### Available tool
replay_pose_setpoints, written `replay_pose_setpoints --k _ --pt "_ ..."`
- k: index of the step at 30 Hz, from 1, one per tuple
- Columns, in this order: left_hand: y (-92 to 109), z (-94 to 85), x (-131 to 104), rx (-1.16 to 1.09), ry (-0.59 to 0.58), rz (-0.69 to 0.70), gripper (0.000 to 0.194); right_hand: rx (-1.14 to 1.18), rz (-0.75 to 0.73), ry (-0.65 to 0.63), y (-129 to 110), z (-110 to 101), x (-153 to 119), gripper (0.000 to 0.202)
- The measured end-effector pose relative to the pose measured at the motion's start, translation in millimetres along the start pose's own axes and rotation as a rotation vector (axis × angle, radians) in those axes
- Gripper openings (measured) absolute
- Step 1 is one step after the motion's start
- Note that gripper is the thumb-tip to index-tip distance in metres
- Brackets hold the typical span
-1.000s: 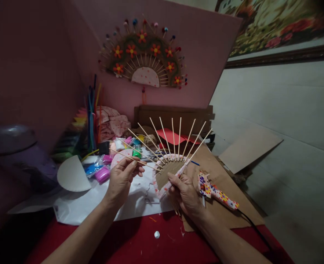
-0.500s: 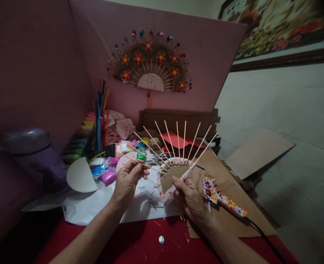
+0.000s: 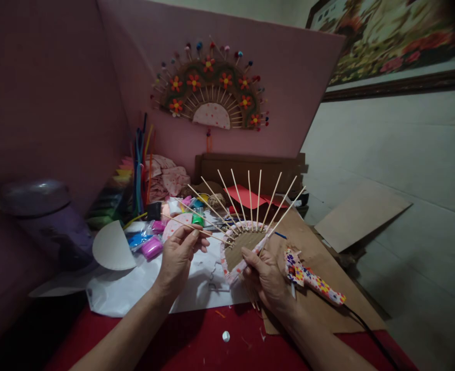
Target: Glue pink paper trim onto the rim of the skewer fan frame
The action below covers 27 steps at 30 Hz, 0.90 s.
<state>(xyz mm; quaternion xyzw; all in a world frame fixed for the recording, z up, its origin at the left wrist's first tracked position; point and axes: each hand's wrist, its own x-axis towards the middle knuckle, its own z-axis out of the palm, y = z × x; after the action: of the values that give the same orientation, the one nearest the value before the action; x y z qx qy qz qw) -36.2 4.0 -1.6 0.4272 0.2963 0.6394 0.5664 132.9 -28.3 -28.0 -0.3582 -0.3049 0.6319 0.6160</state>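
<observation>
Above the table I hold a half-round cardboard piece edged with pink dotted fabric. Several thin wooden sticks fan out from its curved edge, with shiny blobs at their lower ends. My right hand grips the cardboard at its lower right, thumb on the front face. My left hand pinches the lowest left wooden stick, whose inner end meets the cardboard. To the right of my right hand lies a flower-patterned glue gun with a black cord.
A finished fan with felt-like flowers hangs on the pink board. Colourful packets, a white half-disc and a purple bottle stand or lie at left. Brown cardboard and a small white cap lie on the red tablecloth.
</observation>
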Motion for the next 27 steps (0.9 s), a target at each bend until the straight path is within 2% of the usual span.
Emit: replay_pose_setpoints --k 27 --pt "-3.3 -1.6 0.8 0.008 0.002 0.025 0.009 0.001 0.0 -0.005 0.3 -0.2 0.0 0.026"
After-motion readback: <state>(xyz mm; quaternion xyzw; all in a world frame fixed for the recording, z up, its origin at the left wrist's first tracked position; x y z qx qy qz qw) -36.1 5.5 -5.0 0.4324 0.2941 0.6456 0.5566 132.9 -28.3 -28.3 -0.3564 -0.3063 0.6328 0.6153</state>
